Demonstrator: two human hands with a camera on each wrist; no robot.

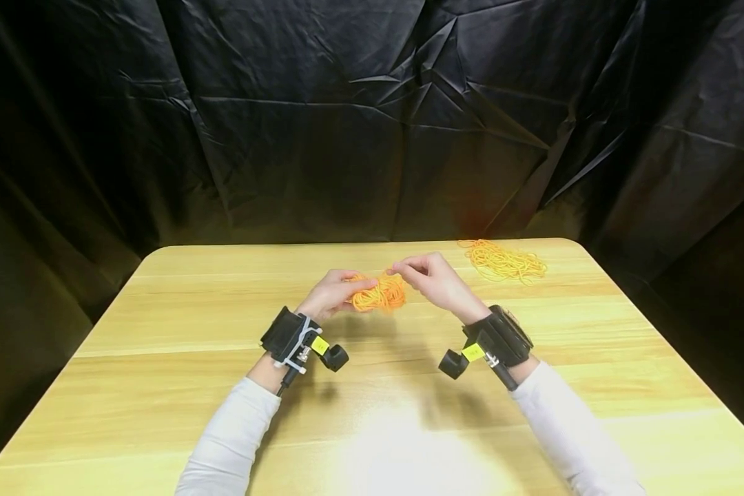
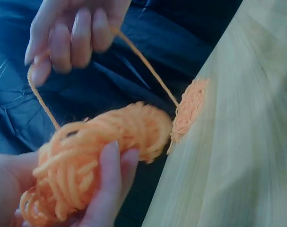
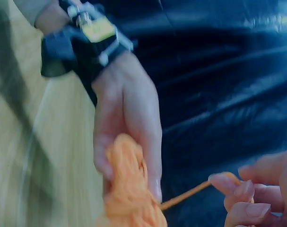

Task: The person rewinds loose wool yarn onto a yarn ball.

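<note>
Left hand (image 1: pixel 331 292) grips yarn bundle (image 1: pixel 381 296), right hand (image 1: pixel 439 282) pinches strand (image 3: pixel 186 194): apparently winding, next wrap likely needs slack from loose pile (image 1: pixel 505 262).

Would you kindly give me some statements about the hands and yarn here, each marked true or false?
1. The left hand holds an orange yarn bundle. True.
2. The right hand lies flat on the table. False: it pinches a strand.
3. The strand runs from the right hand to the bundle. True.
4. The loose yarn pile lies at the near left corner. False: it lies by the far edge, toward the right.
5. The sleeves are black. False: they are white.
</note>
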